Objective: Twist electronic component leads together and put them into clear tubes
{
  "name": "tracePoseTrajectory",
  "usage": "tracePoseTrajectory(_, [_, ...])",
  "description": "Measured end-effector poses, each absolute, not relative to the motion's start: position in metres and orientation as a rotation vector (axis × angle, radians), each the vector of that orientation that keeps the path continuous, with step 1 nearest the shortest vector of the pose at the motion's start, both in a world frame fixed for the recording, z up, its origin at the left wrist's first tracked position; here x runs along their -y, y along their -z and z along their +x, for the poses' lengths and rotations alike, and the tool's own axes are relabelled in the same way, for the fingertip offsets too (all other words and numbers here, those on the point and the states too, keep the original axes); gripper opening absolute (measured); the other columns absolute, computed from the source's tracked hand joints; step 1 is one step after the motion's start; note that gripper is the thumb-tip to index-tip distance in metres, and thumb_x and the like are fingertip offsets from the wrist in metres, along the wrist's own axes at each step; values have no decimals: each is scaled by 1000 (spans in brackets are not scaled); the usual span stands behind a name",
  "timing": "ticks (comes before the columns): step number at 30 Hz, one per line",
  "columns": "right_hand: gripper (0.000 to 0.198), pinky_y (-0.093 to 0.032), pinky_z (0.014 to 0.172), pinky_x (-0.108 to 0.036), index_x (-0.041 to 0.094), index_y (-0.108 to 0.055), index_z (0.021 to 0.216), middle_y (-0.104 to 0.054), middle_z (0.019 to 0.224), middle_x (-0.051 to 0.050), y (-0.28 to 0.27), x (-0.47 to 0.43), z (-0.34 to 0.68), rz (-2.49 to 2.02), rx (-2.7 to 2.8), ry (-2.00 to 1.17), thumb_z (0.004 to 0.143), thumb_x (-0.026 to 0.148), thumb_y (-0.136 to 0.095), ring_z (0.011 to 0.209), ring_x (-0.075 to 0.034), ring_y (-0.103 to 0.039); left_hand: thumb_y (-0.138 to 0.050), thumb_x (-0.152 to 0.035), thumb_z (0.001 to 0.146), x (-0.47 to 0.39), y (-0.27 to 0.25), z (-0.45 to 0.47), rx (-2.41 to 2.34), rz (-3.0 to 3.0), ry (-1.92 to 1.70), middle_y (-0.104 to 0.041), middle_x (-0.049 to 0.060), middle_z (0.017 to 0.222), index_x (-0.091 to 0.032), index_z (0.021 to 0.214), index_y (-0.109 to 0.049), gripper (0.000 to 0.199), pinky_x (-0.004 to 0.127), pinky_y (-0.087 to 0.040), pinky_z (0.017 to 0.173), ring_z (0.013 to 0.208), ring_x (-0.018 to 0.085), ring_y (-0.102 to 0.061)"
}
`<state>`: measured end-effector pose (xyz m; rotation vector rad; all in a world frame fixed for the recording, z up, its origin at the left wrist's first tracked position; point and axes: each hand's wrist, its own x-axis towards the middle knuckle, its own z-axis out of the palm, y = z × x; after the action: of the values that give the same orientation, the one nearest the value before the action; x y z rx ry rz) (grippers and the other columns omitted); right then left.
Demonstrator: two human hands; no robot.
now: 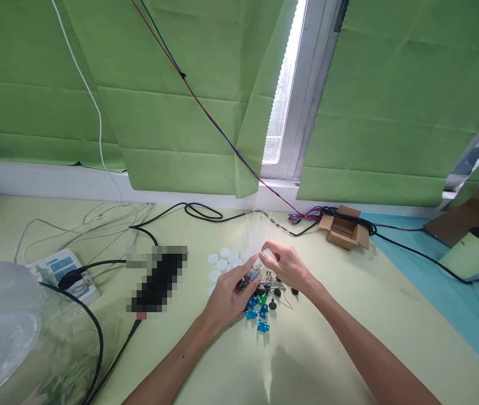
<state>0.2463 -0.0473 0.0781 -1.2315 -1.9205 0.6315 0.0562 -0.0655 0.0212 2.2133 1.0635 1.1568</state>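
My left hand (pixel 227 291) is closed around a small clear plastic tube (pixel 256 272) with dark pieces showing in it. At the tube's upper end, my right hand (pixel 286 264) pinches a white round cap (pixel 269 254); whether the cap touches the tube I cannot tell. Under and in front of my hands lie several blue fittings (pixel 263 326), a green fitting (pixel 263 299), black knob-like pieces (pixel 272 304) and thin metal wire pieces (pixel 286 301). Several white discs (pixel 213 259) are spread beside my left hand. Behind the hands are clear, see-through tubes (pixel 253 233), hard to make out.
An open cardboard box (pixel 344 229) stands by the wall at the right. Black cable (pixel 205 212) runs along the back. At the left are a white power strip (pixel 64 273), a pixelated dark object (pixel 159 281) and a large clear plastic bag (pixel 19 332). A pale green container (pixel 471 253) stands far right.
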Motion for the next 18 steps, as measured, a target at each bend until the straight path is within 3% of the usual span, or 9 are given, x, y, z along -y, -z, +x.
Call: tracePoseTrajectory(18, [24,-20,50,-23,20,-51,71,-22,58,7,-74,45,251,-1165,1942,-614,89,37,-52,54,-10,-22,-54,-33,94,66,-18,56,-1035,2194,-1123,-49,-3,70,-23,144,-47,52,22,-37,59,62,11,-38])
